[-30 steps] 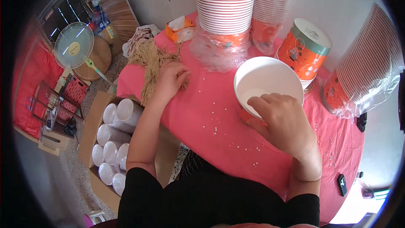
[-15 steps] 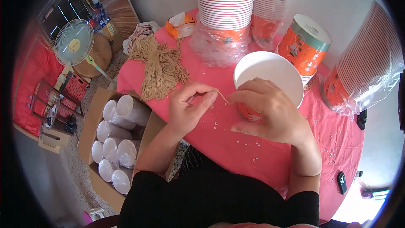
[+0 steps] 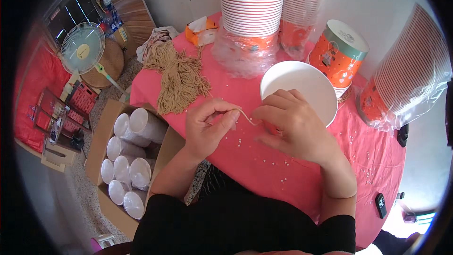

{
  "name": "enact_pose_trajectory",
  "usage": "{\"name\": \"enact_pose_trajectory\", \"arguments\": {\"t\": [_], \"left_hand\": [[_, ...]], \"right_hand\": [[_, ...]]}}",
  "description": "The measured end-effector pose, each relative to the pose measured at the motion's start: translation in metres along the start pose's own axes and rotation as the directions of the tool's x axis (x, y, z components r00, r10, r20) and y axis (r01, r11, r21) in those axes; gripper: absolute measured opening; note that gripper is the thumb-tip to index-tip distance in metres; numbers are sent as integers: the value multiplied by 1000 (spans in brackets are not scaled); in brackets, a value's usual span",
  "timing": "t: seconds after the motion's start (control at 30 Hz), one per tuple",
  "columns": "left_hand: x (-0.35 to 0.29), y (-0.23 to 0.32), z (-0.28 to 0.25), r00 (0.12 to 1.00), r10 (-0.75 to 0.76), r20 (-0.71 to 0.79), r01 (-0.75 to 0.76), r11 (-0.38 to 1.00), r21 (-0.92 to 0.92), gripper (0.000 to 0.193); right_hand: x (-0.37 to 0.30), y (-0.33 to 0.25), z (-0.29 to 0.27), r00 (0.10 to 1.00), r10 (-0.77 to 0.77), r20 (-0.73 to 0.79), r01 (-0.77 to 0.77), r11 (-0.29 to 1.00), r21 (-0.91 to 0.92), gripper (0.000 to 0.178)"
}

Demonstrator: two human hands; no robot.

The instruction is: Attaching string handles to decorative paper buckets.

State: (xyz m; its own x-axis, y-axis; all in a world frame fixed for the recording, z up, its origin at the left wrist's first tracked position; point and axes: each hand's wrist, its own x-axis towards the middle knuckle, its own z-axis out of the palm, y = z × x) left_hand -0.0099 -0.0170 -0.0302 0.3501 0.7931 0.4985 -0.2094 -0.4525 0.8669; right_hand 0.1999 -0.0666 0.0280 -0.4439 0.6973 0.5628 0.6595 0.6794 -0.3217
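Observation:
A thin tan cord [image 3: 246,117] is pinched between the thumb and forefinger of my left hand [image 3: 206,128]. Its short loose end curves down to the right. Beside that end, my right hand [image 3: 299,125] has its thumb apart from its curled fingers, with nothing seen between them; the thumb is a little blurred. Behind the right hand stands a large white-lined paper bucket [image 3: 325,89], its orange outside mostly hidden. A thick bundle of tan cords [image 3: 181,85] lies on the pink-covered table [image 3: 236,153], left of the bucket.
Tall stacks of paper buckets [image 3: 252,4] stand at the back, and a plastic-wrapped stack [image 3: 401,66] leans right. An upturned orange bucket [image 3: 337,59] is behind. Small white bits [image 3: 273,163] dot the cloth. A carton [image 3: 108,193] of wrapped cups stands left; a black remote [image 3: 381,205] lies right.
My left hand has shifted slightly left and down with the cord, and more of the cord's curve shows. My right hand has moved a little left, its thumb still apart.

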Motion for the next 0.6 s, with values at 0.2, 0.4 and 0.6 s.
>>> {"name": "enact_pose_trajectory", "arguments": {"t": [0.2,0.4,0.6], "left_hand": [[-1,2,1,999,-14,-49,12,1000,-25,11],[1,5,-6,939,281,200,-338,867,367,16],[-12,9,-18,954,-8,299,-116,912,393,12]], "right_hand": [[0,7,-8,999,-53,9,53,999,12,17],[-5,15,-31,1000,25,-8,-23,978,205,12],[-10,7,-54,981,145,-126,-82,909,409,10]]}}
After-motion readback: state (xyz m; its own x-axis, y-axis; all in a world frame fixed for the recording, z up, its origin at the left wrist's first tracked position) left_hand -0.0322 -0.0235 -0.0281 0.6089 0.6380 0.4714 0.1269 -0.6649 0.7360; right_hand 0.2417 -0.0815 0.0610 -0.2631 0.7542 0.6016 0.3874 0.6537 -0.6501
